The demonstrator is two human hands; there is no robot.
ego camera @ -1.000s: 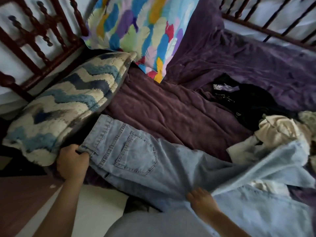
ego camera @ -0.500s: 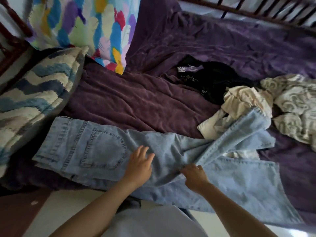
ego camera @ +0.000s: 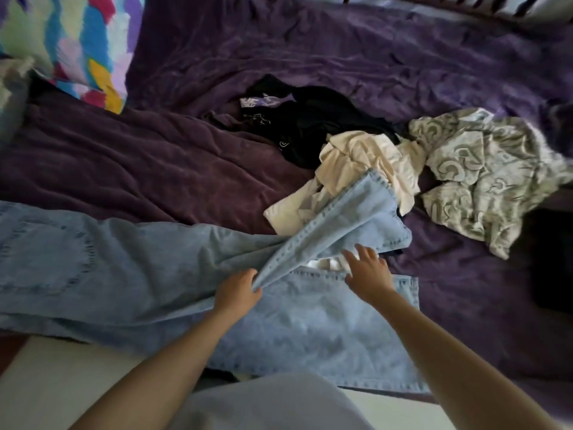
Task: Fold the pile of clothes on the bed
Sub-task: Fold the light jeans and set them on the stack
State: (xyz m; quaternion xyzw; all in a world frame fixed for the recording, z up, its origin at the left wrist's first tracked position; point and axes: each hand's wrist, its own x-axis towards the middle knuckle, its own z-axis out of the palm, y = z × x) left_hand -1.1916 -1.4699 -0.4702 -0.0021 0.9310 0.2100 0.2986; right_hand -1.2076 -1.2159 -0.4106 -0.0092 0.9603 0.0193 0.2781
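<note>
a: why do the jeans [ego camera: 124,268] lie along the near edge of the purple bed cover [ego camera: 310,51] like that?
b: my guess is they are spread flat for folding. the seat end runs off to the left and the legs reach right. the upper leg is twisted up over the lower one, with its hem resting on the pile.
a: and the pile itself?
b: it sits in a heap just beyond the legs. there is a grey patterned garment [ego camera: 483,169] on the right, a cream garment [ego camera: 366,159] in the middle touching the denim, and a black garment [ego camera: 316,125] behind it. none looks folded.
a: the hands?
b: the left hand [ego camera: 237,290] pinches the seam of the twisted leg where it rises, fingers curled on the fold, likely to pull it straight. the right hand [ego camera: 367,273] has its fingers spread and straight at that leg's lower edge, gripping nothing. i cannot tell if it touches the cloth.
a: anything unclear?
b: the waistband is cut off at the left edge. something white shows between the two legs, mostly covered. a dark shape at the far right is too blurred to name.
</note>
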